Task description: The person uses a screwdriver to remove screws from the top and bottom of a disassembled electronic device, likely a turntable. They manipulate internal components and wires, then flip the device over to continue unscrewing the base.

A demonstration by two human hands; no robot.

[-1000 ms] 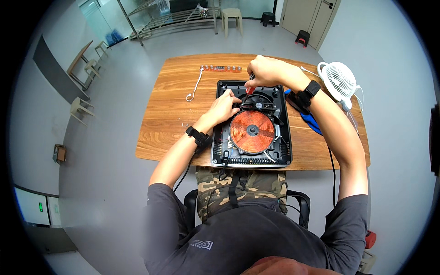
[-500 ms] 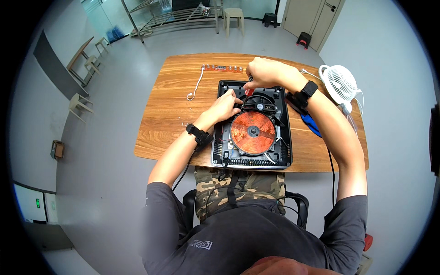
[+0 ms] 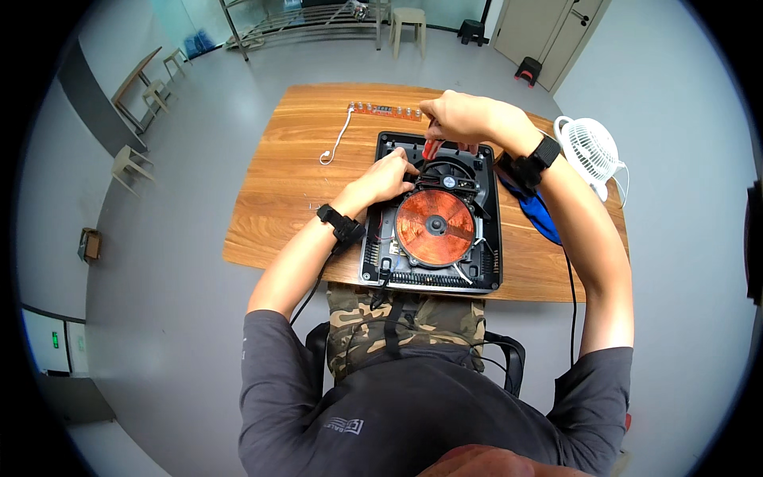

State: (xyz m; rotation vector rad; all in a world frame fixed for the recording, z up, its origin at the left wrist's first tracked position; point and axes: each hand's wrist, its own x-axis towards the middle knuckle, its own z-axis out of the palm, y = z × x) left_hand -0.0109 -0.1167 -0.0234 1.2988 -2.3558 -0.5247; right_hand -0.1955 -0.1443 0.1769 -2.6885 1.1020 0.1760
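An opened black appliance housing (image 3: 491, 246), with a round copper coil (image 3: 421, 230) and a black fan (image 3: 450, 182), lies on the wooden table (image 3: 270, 175). My right hand (image 3: 459, 118) is closed around a red-handled screwdriver (image 3: 429, 151), held upright over the fan's left part. My left hand (image 3: 385, 176) is at the fan's left edge beside the screwdriver, fingers bent onto something I cannot make out. Both wrists have black straps with small devices. An orange circuit strip (image 3: 384, 110) with a white cable (image 3: 342, 135) lies behind the housing.
A white fan (image 3: 588, 147) stands at the table's right, beside a blue object (image 3: 539, 216). Small loose bits lie left of the housing. Stools (image 3: 131, 163), a metal rack (image 3: 302, 24) and a door (image 3: 536, 36) are around the room. Black cables hang below the table.
The view has shifted slightly, so the table sits a little higher in the picture. My right hand has turned slightly on the screwdriver; my left hand stays at the fan's edge.
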